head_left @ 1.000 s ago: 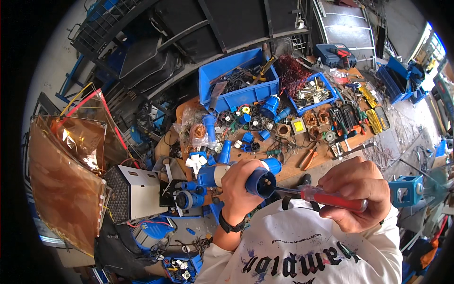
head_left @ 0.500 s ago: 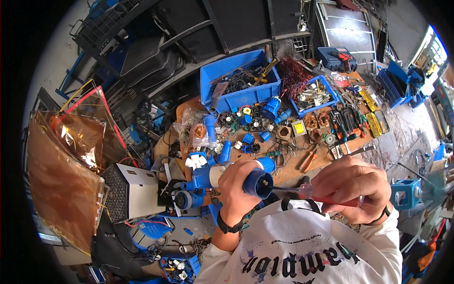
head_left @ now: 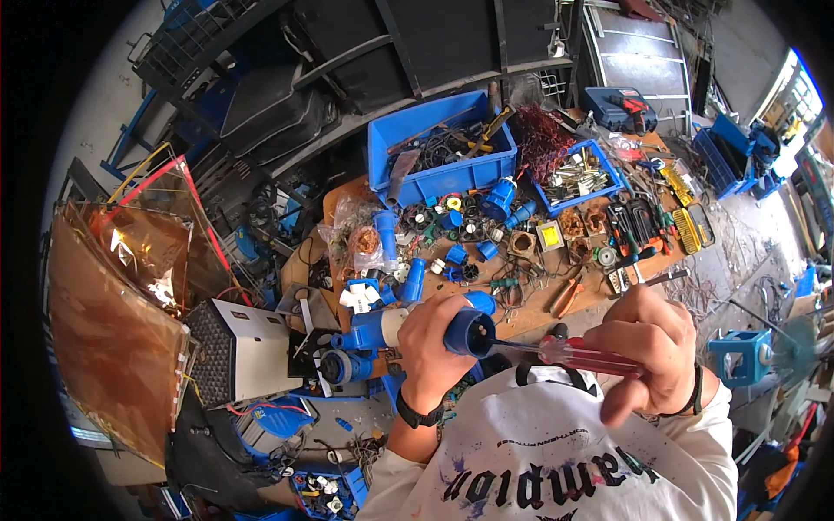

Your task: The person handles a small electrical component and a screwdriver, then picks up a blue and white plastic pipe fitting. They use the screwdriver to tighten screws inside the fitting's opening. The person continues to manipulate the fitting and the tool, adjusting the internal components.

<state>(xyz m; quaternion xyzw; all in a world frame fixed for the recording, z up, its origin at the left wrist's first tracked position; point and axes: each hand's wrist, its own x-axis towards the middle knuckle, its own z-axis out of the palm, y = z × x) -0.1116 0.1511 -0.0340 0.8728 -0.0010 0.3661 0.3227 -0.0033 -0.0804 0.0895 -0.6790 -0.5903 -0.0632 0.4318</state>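
Note:
My left hand [head_left: 426, 343] is wrapped round a blue industrial plug housing [head_left: 470, 334], with its round open mouth turned toward my right hand. Pale contacts show faintly inside the dark opening. With its fingers curled over the handle, my right hand [head_left: 650, 347] holds a screwdriver [head_left: 586, 355] that has a clear red handle. The screwdriver's shaft runs left into the housing's mouth, so its tip is hidden. The thumb hangs loose below the handle. Just left of my left hand is a larger blue and white connector [head_left: 369, 330].
Several blue connector parts [head_left: 413, 280] lie on the wooden table [head_left: 530, 317]. Behind them stand a blue bin [head_left: 447, 181] of scrap and a blue tray [head_left: 556, 208] of metal pieces. Pliers [head_left: 566, 295] and a hammer [head_left: 665, 276] lie right. A blue fan [head_left: 740, 358] stands beyond my right hand.
My right hand's grip on the screwdriver has loosened and rolled, with the thumb dropping away from the handle. The housing and my left hand have shifted slightly left.

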